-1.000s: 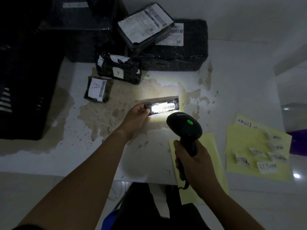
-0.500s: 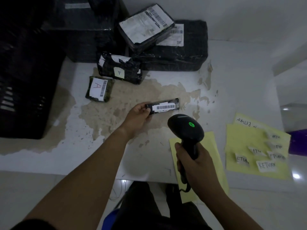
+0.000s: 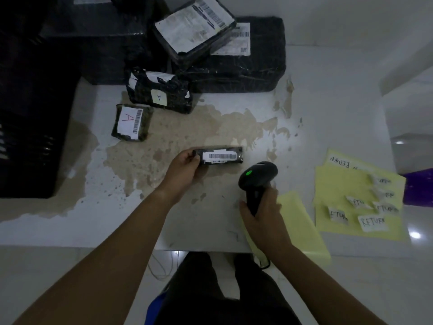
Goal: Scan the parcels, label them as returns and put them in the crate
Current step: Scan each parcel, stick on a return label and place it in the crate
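Black parcel (image 3: pixel 219 156) lengthwise left-right, barcode (image 3: pixel 222 156) up

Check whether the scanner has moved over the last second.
Yes. The scanner in the right hand has swung its head rightward, away from the held parcel and toward the yellow label sheet.

Black parcel (image 3: pixel 220 156), yellow sheets (image 3: pixel 351 184)

A: The black crate (image 3: pixel 28 113) is cut by the left edge, and it is too dark to see inside.

B: The left hand (image 3: pixel 185 170) hides the left end of the slim parcel (image 3: pixel 222 156). The right hand (image 3: pixel 262 216) covers the scanner (image 3: pixel 257 177) handle.

A: The far return labels (image 3: pixel 382 181) are blurred.
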Tool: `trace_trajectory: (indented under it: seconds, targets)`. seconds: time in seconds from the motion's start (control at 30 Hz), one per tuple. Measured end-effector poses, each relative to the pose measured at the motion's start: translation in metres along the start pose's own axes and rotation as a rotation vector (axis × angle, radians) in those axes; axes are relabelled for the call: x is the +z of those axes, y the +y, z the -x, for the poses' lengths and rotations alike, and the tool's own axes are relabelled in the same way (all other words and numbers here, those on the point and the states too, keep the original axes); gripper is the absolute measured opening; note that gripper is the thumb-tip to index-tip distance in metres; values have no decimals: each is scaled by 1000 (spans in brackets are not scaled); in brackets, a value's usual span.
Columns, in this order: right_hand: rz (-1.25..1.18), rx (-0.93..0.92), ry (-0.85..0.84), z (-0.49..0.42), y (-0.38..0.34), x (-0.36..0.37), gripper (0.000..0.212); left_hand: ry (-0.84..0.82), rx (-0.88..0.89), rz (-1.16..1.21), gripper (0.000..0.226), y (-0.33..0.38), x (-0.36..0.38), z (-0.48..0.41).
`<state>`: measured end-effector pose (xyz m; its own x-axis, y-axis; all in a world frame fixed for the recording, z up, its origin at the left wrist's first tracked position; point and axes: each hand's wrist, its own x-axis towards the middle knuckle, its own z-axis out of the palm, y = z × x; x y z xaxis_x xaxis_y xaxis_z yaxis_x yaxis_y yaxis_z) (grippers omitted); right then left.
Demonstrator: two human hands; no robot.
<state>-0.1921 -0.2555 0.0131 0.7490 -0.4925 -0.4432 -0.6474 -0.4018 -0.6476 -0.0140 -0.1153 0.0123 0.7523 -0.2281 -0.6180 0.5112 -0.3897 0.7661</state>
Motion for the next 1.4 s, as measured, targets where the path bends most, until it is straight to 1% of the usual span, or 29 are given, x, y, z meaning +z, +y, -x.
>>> trace_trajectory:
  seconds: [0.03,0.07,0.1,0.13,0.27,0.3,0.4,0.5,0.57,0.63,0.7,0.8,0.83,0.9,1.0,1.1,1.13,1.2,1.27,1.33,1.4]
  targets:
    - [-35,-17,-9,-1,0,4,73,11,-1,16,22,-1,-1,2]
    - [-81,-47,-6,-4,0,8,80,25,0,29,20,-2,-1,4]
    - [-121,-78,10,-7,-4,9,78,36,5,44,20,-4,-2,6]
    - [-151,-106,33,-12,-7,9,71,44,11,59,21,-5,-4,7]
    - [-151,-144,58,-55,-26,9,49,92,4,78,22,-13,-13,9]
    - [-156,-148,74,-69,-33,8,47,107,0,80,23,-14,-15,9]
    - [-220,-137,105,-110,-55,4,60,121,-8,83,24,-18,-20,8]
    - [-257,-147,106,-133,-72,-6,51,135,-1,66,23,-19,-21,10]
    - [-247,-170,146,-126,-76,-12,38,130,-5,69,24,-20,-21,10]
    - [-235,-157,188,-109,-67,-15,27,134,-9,80,24,-19,-20,12]
    - [-173,-115,250,-90,-50,-17,27,129,-16,95,23,-17,-18,14]
    - [105,-15,342,-76,-25,-12,38,106,-14,106,22,-16,-13,18]
    - [161,28,345,-76,-21,-9,42,101,-13,100,22,-16,-12,19]
    - [220,54,345,-78,-17,-5,49,105,-19,80,22,-18,-11,21]
    - [250,42,327,-79,-17,-4,62,111,-34,92,22,-22,-10,26]
    - [175,12,291,-69,-13,-14,77,100,-8,41,21,-24,-5,36]
    - [144,-20,279,-61,-9,-20,78,95,0,36,21,-24,-4,42]
    - [80,-107,272,-37,6,-35,70,59,17,48,22,-24,4,60]
    - [52,-176,314,-12,31,-56,56,-2,41,26,24,-22,18,82]
    - [57,-158,389,7,60,-80,47,-69,67,-12,28,-21,40,100]
    - [86,-81,474,16,89,-103,43,-142,85,-38,30,-22,66,110]
